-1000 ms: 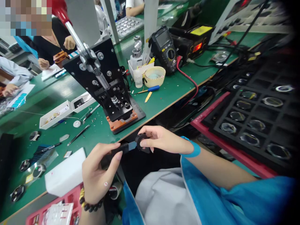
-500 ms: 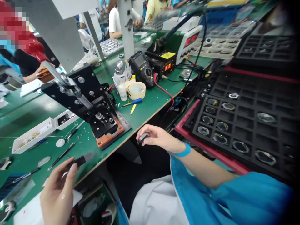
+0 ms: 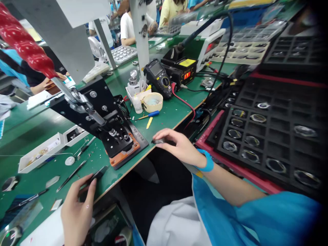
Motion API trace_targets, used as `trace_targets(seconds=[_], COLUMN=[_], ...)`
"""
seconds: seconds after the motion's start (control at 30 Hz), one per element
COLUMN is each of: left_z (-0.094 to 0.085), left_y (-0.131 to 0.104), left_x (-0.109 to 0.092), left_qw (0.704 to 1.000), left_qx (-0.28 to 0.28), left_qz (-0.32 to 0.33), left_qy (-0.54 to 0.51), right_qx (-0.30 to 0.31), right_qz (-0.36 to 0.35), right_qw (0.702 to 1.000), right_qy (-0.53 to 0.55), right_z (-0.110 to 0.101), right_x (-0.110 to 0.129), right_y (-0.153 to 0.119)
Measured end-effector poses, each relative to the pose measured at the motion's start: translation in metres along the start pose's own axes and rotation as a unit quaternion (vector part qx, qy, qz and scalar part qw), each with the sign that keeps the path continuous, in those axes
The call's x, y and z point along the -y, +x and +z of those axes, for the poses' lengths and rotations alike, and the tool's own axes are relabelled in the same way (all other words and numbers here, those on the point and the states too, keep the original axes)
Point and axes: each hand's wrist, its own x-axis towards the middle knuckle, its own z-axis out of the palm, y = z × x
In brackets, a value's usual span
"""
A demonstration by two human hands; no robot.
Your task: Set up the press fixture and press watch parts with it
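Note:
Between its thumb and fingers my left hand holds a small black strip-like piece, low over the green bench at its front edge. My right hand, with a blue band at the wrist, pinches a small dark part beside the bench edge; the fingers partly cover it. Between and beyond the hands stands a black lever press on an orange and black base, with a red handle at the upper left.
On the right, black compartment trays hold round watch-like parts. Behind the press are a multimeter, a soldering station, a round cream dish and a blue screwdriver. White boxes and pens lie left. Other people sit across the bench.
The view has shifted, so the bench things appear slightly further right and lower. My left hand's black piece now sits nearer the bench surface. My right hand's part has come closer to the bench edge.

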Motion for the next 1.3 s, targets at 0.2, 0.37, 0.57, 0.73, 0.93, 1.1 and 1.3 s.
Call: trace_targets(seconds=[0.2, 0.37, 0.57, 0.73, 0.93, 1.1, 1.3], left_z=[0.004, 0.002, 0.008, 0.035, 0.041, 0.035, 0.031], left_y=[0.000, -0.001, 0.003, 0.017, 0.015, 0.012, 0.016], left_x=[0.006, 0.009, -0.019, -0.056, -0.057, -0.051, -0.066], left_qw=[0.996, 0.989, 0.976, 0.943, 0.942, 0.944, 0.974], left_qx=[-0.009, -0.015, -0.100, -0.091, -0.034, -0.033, -0.045], left_qz=[0.085, 0.144, 0.192, 0.320, 0.328, 0.321, 0.224], left_qy=[0.003, -0.001, -0.030, 0.023, 0.064, 0.063, 0.007], right_qx=[-0.029, -0.003, -0.034, -0.058, -0.052, -0.057, -0.049], right_qz=[-0.148, -0.178, -0.170, -0.171, -0.191, -0.204, -0.193], right_qw=[0.933, 0.919, 0.918, 0.916, 0.905, 0.907, 0.919], right_qy=[-0.327, -0.353, -0.357, -0.358, -0.376, -0.365, -0.341], right_z=[-0.001, -0.004, 0.003, 0.007, 0.004, 0.003, 0.002], right_x=[-0.019, -0.028, -0.029, -0.032, -0.036, -0.041, -0.026], right_y=[0.026, 0.025, 0.024, 0.024, 0.019, 0.020, 0.016])
